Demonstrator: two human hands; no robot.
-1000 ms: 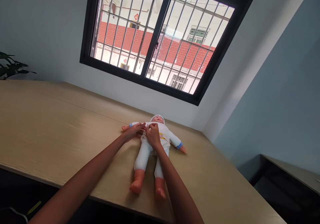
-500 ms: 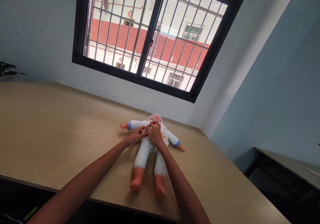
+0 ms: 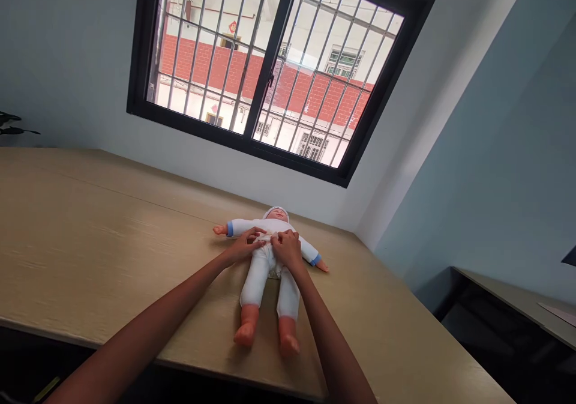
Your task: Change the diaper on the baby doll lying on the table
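A baby doll (image 3: 256, 281) in a white outfit with blue cuffs and a white cap lies on its back, arms spread and bare feet toward me. White frilled cloth that looks like a diaper (image 3: 273, 267) is around its hips. My left hand (image 3: 246, 243) rests at the left side of the waist, thumb and fingers apart and touching the cloth. On the front of the waist, my right hand (image 3: 288, 249) has its fingers bent together on the diaper's upper edge. The fingertips partly hide what they pinch.
The doll is on a wide wooden table (image 3: 112, 236) against the wall. Above it is a barred, dark-framed window (image 3: 245, 143). Another table (image 3: 504, 290) stands at the right, and dark leaves (image 3: 15, 129) show at the far left.
My right hand has moved down from the doll's chest to its waist, uncovering the chin and upper chest. My left hand's fingers have spread slightly. The view has shifted a little.
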